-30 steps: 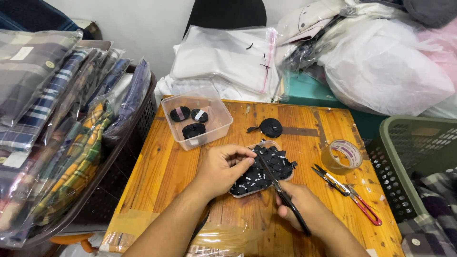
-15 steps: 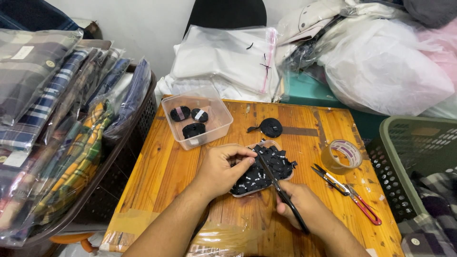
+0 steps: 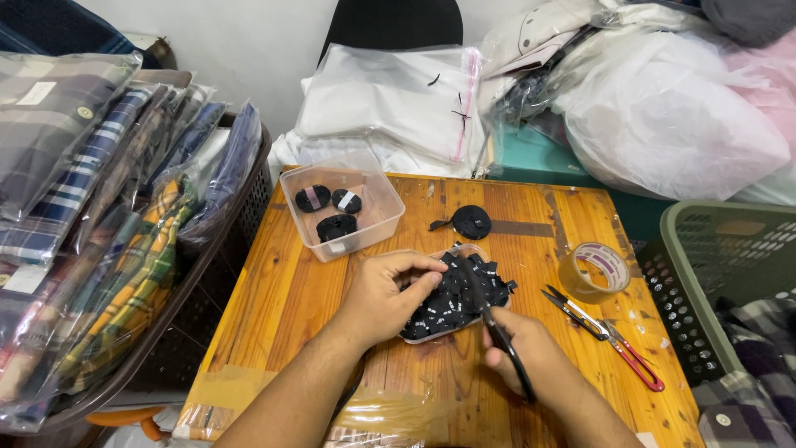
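A shallow clear tray (image 3: 431,333) full of small black fabric labels (image 3: 458,292) sits in the middle of the wooden table (image 3: 290,290). The left hand (image 3: 390,294) bends over its left edge, with the fingertips pinched together on something small; what it pinches is too small to make out. The right hand (image 3: 531,357) is closed around black scissors (image 3: 497,323), whose blades point up over the labels. The handles are hidden inside the hand, so how far the blades are open cannot be told.

Compared with the earlier picture, both hands stay almost at the same place, and the left fingers are curled a little tighter.

Behind the tray stand a clear plastic box (image 3: 365,228) with three black rolls inside and one loose black ribbon roll (image 3: 471,221). To the right lie a ring of clear tape (image 3: 594,271) and small snips with red handles (image 3: 609,338). A green perforated basket (image 3: 705,282) is cut off at the right edge, and plaid shirts in shiny bags (image 3: 91,241) lean in a dark basket at the left.
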